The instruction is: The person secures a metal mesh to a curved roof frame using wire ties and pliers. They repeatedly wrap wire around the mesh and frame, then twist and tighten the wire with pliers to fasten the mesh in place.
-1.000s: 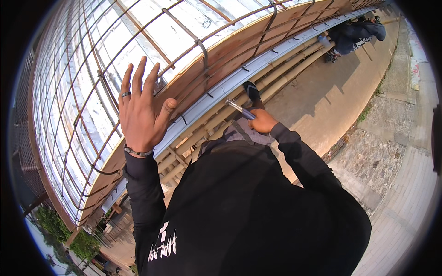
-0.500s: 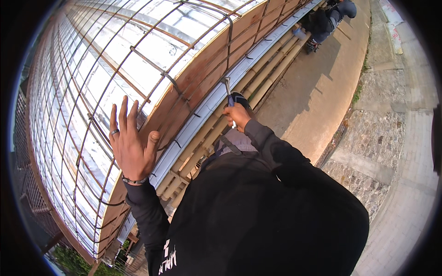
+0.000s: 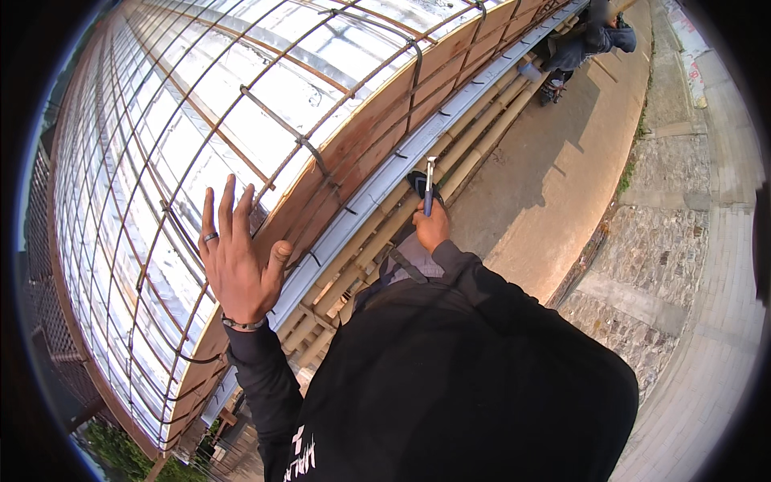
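My right hand [image 3: 434, 226] is closed round the handle of a hammer [image 3: 430, 178] with a blue grip and a bright metal head. It is held upright over the bamboo poles, its head apart from the boards. My left hand [image 3: 239, 265], fingers spread, is raised at the edge of a rebar grid [image 3: 301, 141]. Whether its palm touches the bars or the wood, I cannot tell. The grid lies over shiny metal sheeting [image 3: 201, 145] and bends down across a reddish-brown plywood side board [image 3: 361, 149]. Nothing is held in my left hand.
Along the board's foot runs a pale metal strip [image 3: 377, 185] with short dark bar ends. Beside it are bamboo poles [image 3: 474, 132], and my shoe [image 3: 419, 185] is on them. Another person [image 3: 590, 44] is farther along. A concrete path [image 3: 562, 161] and stone wall [image 3: 642, 265] lie right.
My right hand has moved slightly right, and the hammer's head has swung down and away from the metal strip. My left hand stays spread. The other person has shifted posture.
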